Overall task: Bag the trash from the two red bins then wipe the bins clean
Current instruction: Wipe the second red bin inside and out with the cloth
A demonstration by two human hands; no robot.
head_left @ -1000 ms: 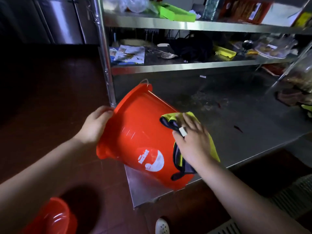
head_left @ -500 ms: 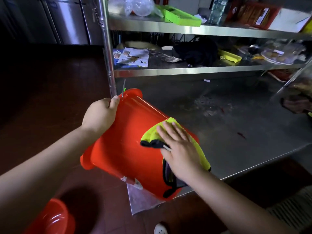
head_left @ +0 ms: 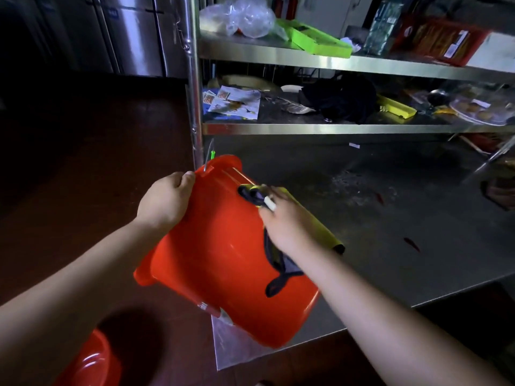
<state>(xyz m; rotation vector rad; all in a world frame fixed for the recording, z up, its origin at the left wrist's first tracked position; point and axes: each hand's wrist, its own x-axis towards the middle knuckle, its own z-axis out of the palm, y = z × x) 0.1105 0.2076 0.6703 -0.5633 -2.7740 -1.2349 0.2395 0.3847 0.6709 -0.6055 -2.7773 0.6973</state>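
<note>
A red bin [head_left: 220, 252] lies tilted on its side over the front corner of a steel table [head_left: 390, 218], with its rim toward the left. My left hand [head_left: 164, 199] grips the rim near the top. My right hand [head_left: 284, 218] presses a yellow cloth with black trim [head_left: 320, 229] flat against the bin's outer wall. A second red bin [head_left: 86, 363] stands on the floor at the lower left, partly cut off by the frame.
Steel shelves [head_left: 306, 129] rise behind the table, crowded with papers, a black bag, green trays and plastic bags. A steel upright post [head_left: 195, 107] stands just behind the bin. Dark red floor spreads to the left. Steel cabinets stand at the back left.
The bin has been turned so its white label swung underneath. My right hand slid the cloth up the wall toward the rim. My left hand shifted higher along the rim.
</note>
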